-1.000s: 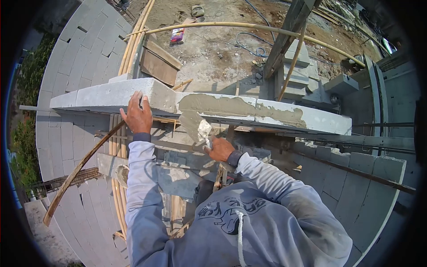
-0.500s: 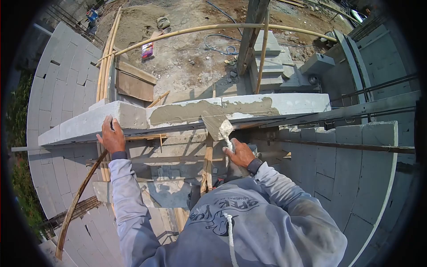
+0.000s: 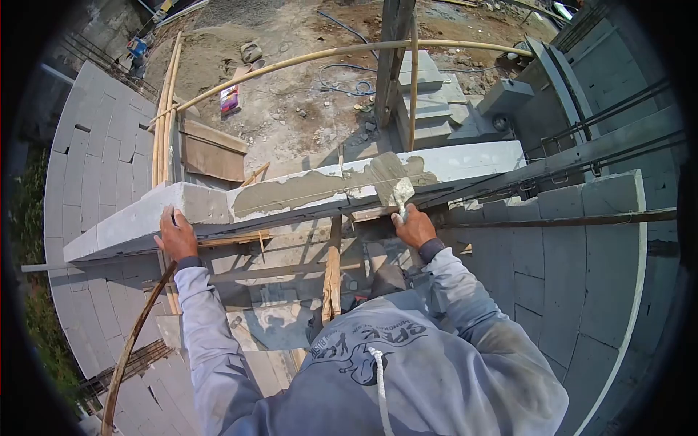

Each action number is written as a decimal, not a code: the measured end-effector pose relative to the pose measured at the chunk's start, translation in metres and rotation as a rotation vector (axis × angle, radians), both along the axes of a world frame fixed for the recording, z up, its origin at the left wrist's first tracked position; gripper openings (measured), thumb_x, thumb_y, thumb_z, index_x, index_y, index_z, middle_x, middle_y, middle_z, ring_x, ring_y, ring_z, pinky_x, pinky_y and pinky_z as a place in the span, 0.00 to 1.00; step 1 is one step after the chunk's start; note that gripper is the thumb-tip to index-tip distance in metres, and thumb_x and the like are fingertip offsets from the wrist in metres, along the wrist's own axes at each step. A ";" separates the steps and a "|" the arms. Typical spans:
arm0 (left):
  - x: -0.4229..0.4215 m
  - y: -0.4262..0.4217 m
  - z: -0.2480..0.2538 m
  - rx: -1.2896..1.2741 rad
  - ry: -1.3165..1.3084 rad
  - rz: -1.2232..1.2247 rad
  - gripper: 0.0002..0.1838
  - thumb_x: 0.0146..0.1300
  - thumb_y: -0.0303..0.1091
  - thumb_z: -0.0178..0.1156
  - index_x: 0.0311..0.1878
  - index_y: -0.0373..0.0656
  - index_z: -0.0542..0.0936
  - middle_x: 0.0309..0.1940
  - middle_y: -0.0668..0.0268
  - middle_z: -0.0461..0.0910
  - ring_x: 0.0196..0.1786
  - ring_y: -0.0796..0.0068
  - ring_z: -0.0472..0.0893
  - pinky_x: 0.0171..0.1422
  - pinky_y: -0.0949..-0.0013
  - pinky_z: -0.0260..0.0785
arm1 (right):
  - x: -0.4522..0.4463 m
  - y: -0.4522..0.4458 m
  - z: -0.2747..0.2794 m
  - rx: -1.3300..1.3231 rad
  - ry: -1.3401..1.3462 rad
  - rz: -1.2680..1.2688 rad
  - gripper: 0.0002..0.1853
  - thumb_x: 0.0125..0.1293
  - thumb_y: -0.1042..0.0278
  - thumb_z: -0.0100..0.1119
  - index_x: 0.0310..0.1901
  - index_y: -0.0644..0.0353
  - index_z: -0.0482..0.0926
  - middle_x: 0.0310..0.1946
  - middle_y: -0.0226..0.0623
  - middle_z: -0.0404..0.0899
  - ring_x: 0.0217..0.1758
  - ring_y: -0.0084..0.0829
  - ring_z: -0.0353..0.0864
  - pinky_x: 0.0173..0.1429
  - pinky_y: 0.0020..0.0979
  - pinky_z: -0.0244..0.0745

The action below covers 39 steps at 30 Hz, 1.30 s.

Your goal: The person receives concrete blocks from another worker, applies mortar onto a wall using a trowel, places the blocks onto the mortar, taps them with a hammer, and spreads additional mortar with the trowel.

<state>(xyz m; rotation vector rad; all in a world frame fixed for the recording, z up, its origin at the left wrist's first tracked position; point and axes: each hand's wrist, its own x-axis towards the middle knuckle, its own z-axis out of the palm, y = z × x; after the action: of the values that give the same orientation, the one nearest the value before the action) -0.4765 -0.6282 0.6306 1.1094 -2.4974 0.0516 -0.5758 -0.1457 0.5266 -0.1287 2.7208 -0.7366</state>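
My left hand (image 3: 177, 233) rests with spread fingers against the near face and top edge of a light grey block (image 3: 138, 218) on the wall. The fingers of my right hand (image 3: 415, 227) are wrapped round the handle of a trowel (image 3: 387, 178). Its blade lies over the grey mortar (image 3: 291, 192) spread on the wall top, right of the block. Pale residue coats the blade near the handle. A thin string runs along the wall, just over the mortar.
Bamboo poles (image 3: 305, 57) and a wooden post (image 3: 392, 65) stand beyond the wall. Stacked blocks (image 3: 429, 109) sit behind it. A long bar (image 3: 567, 219) crosses the lower block wall at right. A curved stick (image 3: 131, 349) lies at left.
The trowel has moved right along the mortar with my right hand, its blade now over the mortar's right part. My left hand stays at the block. The view has shifted.
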 end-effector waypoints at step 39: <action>0.002 -0.009 -0.008 -0.035 0.004 0.002 0.19 0.65 0.46 0.45 0.55 0.52 0.75 0.57 0.70 0.73 0.61 0.65 0.71 0.68 0.39 0.44 | 0.029 -0.030 -0.045 -0.411 0.072 -0.136 0.22 0.64 0.50 0.50 0.36 0.68 0.69 0.26 0.61 0.75 0.33 0.62 0.74 0.37 0.51 0.68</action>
<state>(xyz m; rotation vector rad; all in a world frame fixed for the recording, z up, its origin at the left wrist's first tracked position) -0.4745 -0.6369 0.6223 1.0966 -2.4825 0.0925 -0.5468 -0.1761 0.4814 -0.0629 2.6248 -1.3476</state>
